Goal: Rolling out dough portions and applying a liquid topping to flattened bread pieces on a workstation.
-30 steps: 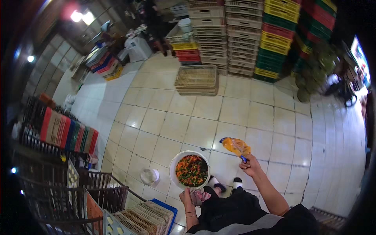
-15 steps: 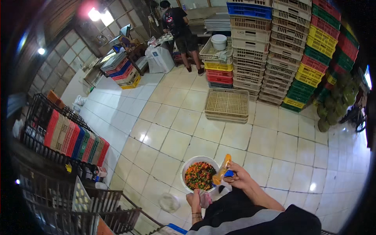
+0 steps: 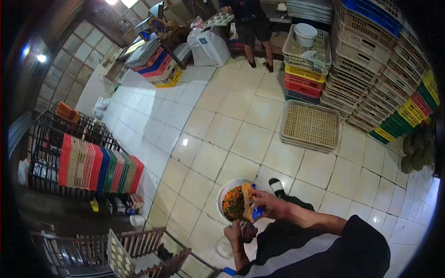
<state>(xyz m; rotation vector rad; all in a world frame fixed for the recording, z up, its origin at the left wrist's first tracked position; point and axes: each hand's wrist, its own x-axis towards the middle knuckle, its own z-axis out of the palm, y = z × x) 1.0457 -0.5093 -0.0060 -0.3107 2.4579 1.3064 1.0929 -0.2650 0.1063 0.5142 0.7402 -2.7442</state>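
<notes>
A round white tub (image 3: pixel 220 197) stands on the floor in front of me, holding a chopped mix (image 3: pixel 233 203) of orange, green and dark bits. My right hand (image 3: pixel 268 204) grips an orange-and-blue plastic packet (image 3: pixel 250 204) over the tub's right side. At the tub's near edge, my left hand (image 3: pixel 233 232) is closed on a dark purplish bundle (image 3: pixel 248 231), perhaps a bag; its exact kind is unclear. A crumpled clear plastic bag (image 3: pixel 224 248) lies on the floor beside my left forearm.
Pale crates (image 3: pixel 310 125) lie stacked on the tiles ahead, with tall crate stacks (image 3: pixel 357 60) behind. A dark rack (image 3: pixel 88 139) with colourful crates stands left; a slatted rack (image 3: pixel 139 245) is near left. Another person (image 3: pixel 252 28) stands at the far counter.
My right hand has brought the packet leftward over the tub. The bundle at my left hand now shows larger and darker. My view has shifted, sliding the room's contents rightward.
</notes>
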